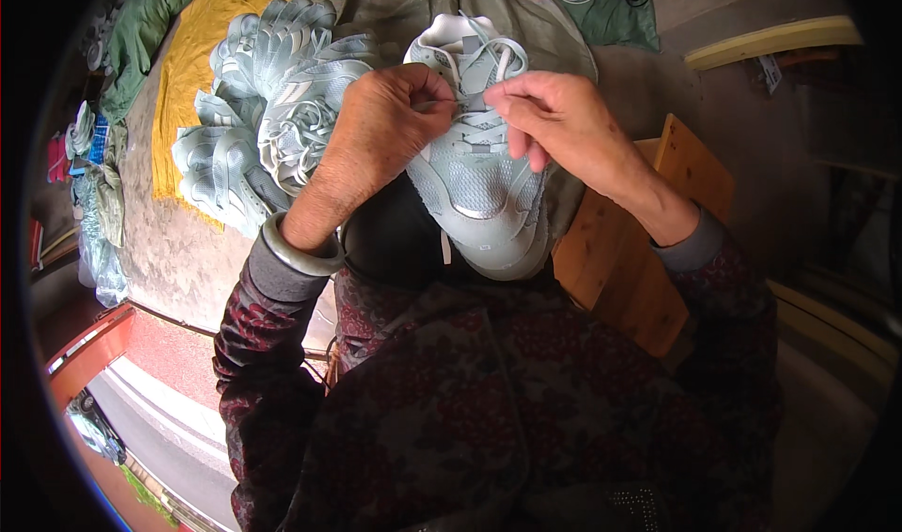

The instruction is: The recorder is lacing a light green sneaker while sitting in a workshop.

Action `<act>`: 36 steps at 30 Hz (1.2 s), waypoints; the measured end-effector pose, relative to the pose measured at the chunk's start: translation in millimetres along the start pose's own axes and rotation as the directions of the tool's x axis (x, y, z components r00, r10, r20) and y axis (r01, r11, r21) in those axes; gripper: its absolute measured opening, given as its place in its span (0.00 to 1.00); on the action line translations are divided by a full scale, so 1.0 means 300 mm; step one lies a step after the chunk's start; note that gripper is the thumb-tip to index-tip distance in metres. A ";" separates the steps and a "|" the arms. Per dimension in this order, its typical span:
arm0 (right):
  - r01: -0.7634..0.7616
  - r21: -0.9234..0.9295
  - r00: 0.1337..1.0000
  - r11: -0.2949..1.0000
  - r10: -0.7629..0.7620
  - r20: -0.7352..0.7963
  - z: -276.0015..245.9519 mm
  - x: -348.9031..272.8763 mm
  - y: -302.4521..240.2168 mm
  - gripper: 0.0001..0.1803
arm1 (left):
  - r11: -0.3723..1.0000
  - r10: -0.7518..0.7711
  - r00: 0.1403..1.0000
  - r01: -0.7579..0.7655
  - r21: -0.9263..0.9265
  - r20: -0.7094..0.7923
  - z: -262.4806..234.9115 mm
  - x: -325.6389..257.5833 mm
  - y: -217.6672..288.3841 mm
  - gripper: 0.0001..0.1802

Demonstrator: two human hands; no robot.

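In the head view, a pale green sneaker (pixel 479 166) is resting toe-down on the person's lap. The left hand (pixel 381 138) and right hand (pixel 554 114) are both pinching its white shoelace (pixel 449 107), seemingly near the upper eyelets. Matching sneaker uppers (pixel 268 109) are lying heaped just left, overlapping a yellow cloth (pixel 202 44).

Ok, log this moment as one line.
left hand: pinching lace | right hand: pinching lace | shoe: on lap, toe toward person | shoe pile: left
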State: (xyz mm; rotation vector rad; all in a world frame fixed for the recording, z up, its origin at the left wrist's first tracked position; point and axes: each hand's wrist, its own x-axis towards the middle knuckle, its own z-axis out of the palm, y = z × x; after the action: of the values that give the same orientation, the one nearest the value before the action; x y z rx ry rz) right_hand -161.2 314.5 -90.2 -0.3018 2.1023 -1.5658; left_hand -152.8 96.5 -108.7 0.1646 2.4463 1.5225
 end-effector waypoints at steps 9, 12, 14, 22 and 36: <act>-0.084 0.109 0.970 0.991 0.106 -0.217 0.074 0.044 0.030 0.12 | 0.969 -0.027 0.998 0.011 -0.245 -0.062 0.026 0.004 -0.058 0.06; -0.042 0.127 0.962 0.991 0.074 -0.264 0.087 0.043 0.042 0.11 | 0.963 -0.035 0.998 0.019 -0.269 -0.054 0.022 0.005 -0.065 0.06; -0.081 0.296 0.957 0.952 0.157 -0.245 0.087 0.037 0.047 0.10 | 0.963 -0.025 0.999 0.011 -0.269 -0.048 0.019 0.007 -0.068 0.06; -0.052 0.420 0.976 0.906 0.134 -0.169 0.063 0.014 0.072 0.09 | 0.953 0.019 1.000 -0.025 -0.303 -0.021 0.029 0.002 -0.045 0.06; 0.155 0.154 0.958 0.976 -0.111 -0.265 0.059 -0.009 0.103 0.08 | 0.943 -0.076 0.997 0.066 -0.326 -0.019 0.080 0.011 -0.023 0.07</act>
State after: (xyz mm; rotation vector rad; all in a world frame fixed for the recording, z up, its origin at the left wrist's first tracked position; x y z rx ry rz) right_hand -146.3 310.8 -122.6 -0.1925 2.1516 -1.9455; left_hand -149.1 115.1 -125.5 -0.0103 2.1561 1.8785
